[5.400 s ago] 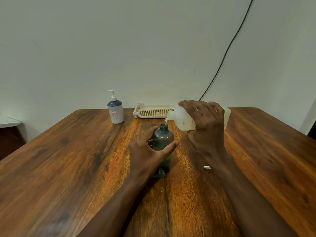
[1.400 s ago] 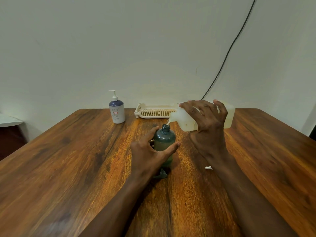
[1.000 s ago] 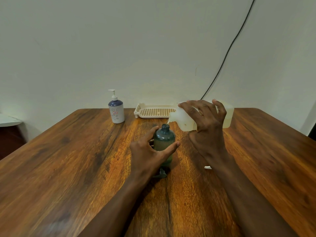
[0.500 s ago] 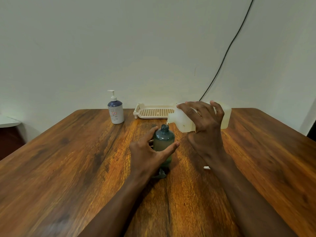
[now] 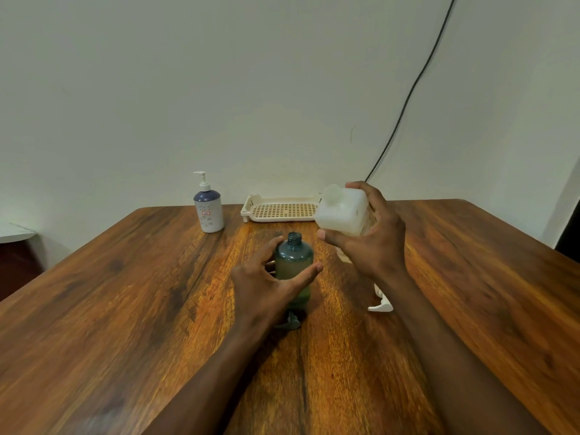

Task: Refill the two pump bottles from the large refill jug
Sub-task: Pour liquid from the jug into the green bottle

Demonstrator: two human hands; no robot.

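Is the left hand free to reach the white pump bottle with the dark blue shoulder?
Probably not yet: the left hand is steadying the open green bottle. The wood between it and the white pump bottle looks bare.

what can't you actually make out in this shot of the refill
- Head view: the green bottle's lower front is hidden by the left hand.
- The jug's far side sits behind the right hand; its fill level is unreadable.
- The white pump head is partly covered by the right forearm.
- The label on the white pump bottle is too small to read.
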